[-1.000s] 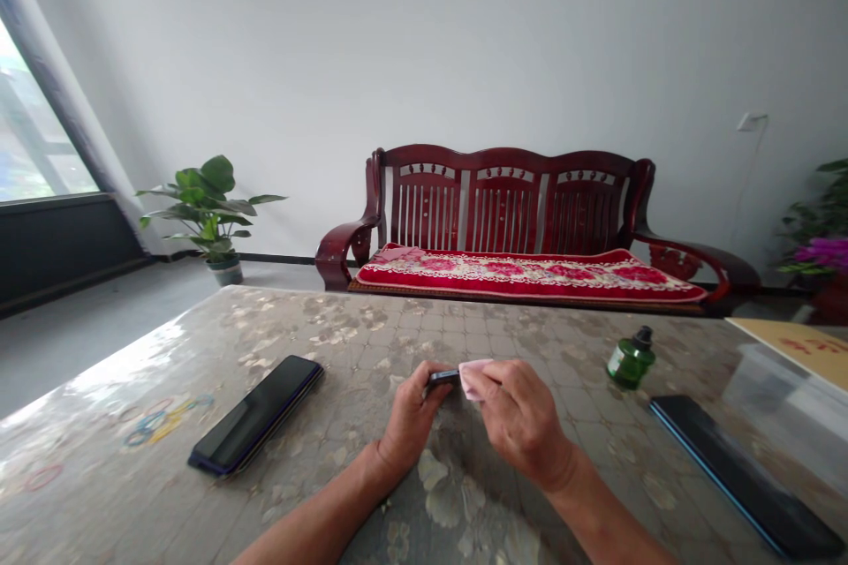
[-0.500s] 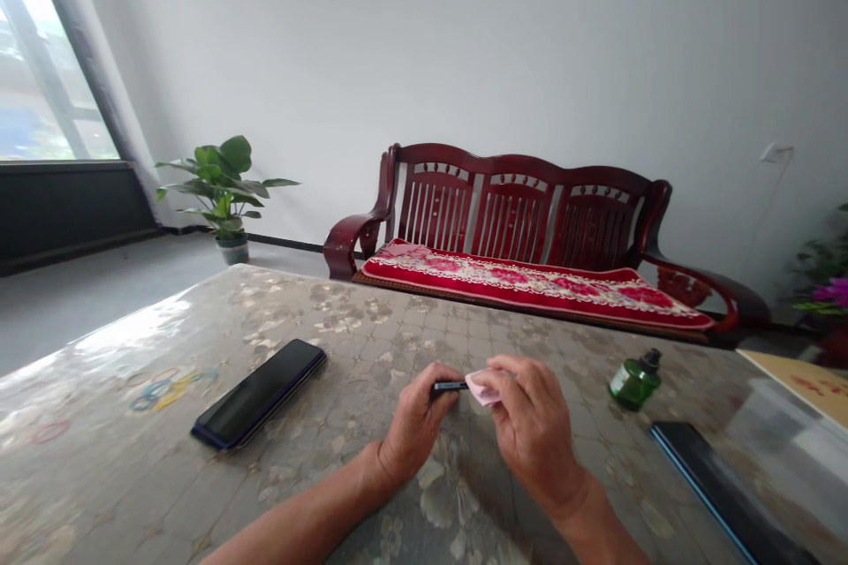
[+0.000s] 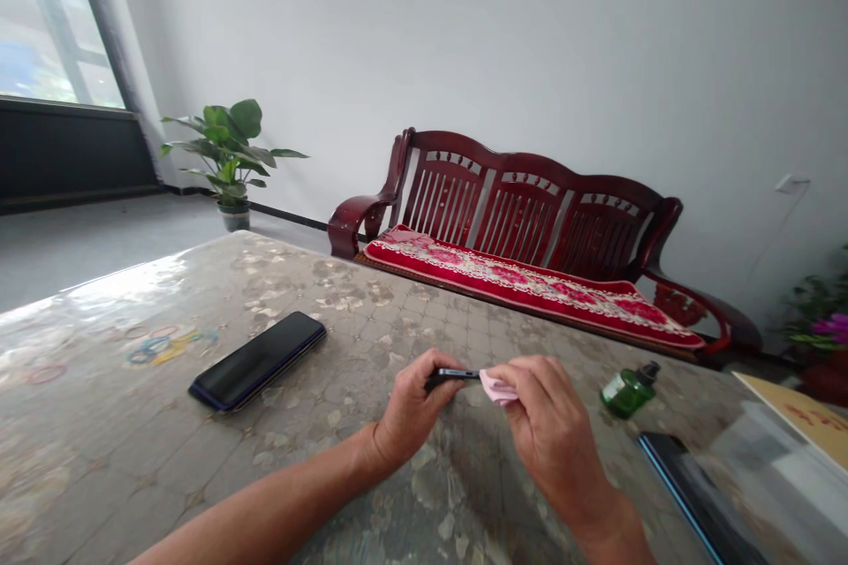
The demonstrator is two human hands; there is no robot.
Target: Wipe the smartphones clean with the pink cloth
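My left hand (image 3: 414,406) grips a dark phone (image 3: 457,373) by one end, with the phone's narrow edge turned toward me. Pinched in the fingers of my right hand (image 3: 553,419) is a folded pale pink cloth (image 3: 498,387), which touches the right end of the phone. Both hands are above the middle of the patterned table (image 3: 371,344). A second phone (image 3: 260,362) lies screen up to the left of my hands. On the right, a green bottle (image 3: 628,390) with a black top stands behind a third phone (image 3: 702,494).
Coloured rubber bands (image 3: 165,344) lie on the table's left side. At the right edge are a clear plastic box (image 3: 761,450) and a yellowish card (image 3: 795,410). A dark red wooden bench (image 3: 523,194) stands beyond the table, with a potted plant (image 3: 231,150) at the back left.
The camera view has tilted. More of the held phone's edge shows between my hands, and the cloth now sits farther right, at the phone's end.
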